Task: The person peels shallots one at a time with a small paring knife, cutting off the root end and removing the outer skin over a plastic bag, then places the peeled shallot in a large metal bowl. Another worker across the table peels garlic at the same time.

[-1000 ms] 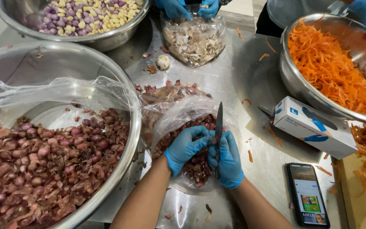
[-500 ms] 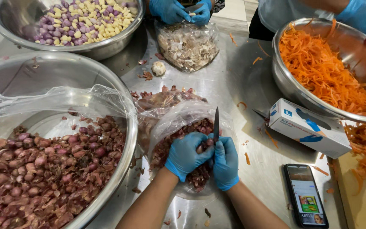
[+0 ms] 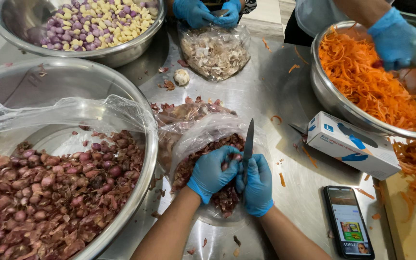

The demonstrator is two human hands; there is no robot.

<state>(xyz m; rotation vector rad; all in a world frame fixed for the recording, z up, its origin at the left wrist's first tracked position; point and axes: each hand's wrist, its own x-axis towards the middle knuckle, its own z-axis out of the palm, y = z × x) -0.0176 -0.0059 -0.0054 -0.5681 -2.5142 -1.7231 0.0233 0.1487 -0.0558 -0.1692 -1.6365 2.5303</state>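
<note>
Peeling step is in hand, judged from pose: a small reddish shallot (image 3: 233, 163) is pinched in the blue-gloved left hand (image 3: 211, 172), fingers curled tight round it, held just above the clear plastic bag of red-brown shallot skins (image 3: 203, 144). The short steel-bladed paring knife (image 3: 248, 147) is gripped in the blue-gloved right hand (image 3: 258, 185), fist closed on the handle, blade up and tilted slightly, edge close against the shallot. Both hands are pressed together over the bag's mouth.

Next move, prob.: blade to be drawn shallow under the skin w/ the thumb kept clear; only light pressure is called for, as the bulb is small and the gloves may be slick.

Containers:
- Large steel bowl at left (image 3: 148, 159), lined w/ clear plastic: unpeeled red shallots, loose skins mixed in.
- Steel bowl at top left (image 3: 121, 53): peeled purple and pale yellow bulbs.
- Clear bag at top centre (image 3: 215, 50): pale papery skins; another person's gloved hands (image 3: 207, 12) are at work just above it. One garlic bulb (image 3: 181, 76) is left beside it on the steel table (image 3: 266, 91).
- Steel bowl at right (image 3: 326, 94): shredded orange carrot, w/ a third gloved hand (image 3: 398, 41) in it; shreds are spilled off the right edge.
- White-and-blue cardboard glove box (image 3: 352, 150) and a black smartphone (image 3: 350, 226), screen lit, are set near the right hand.
</note>
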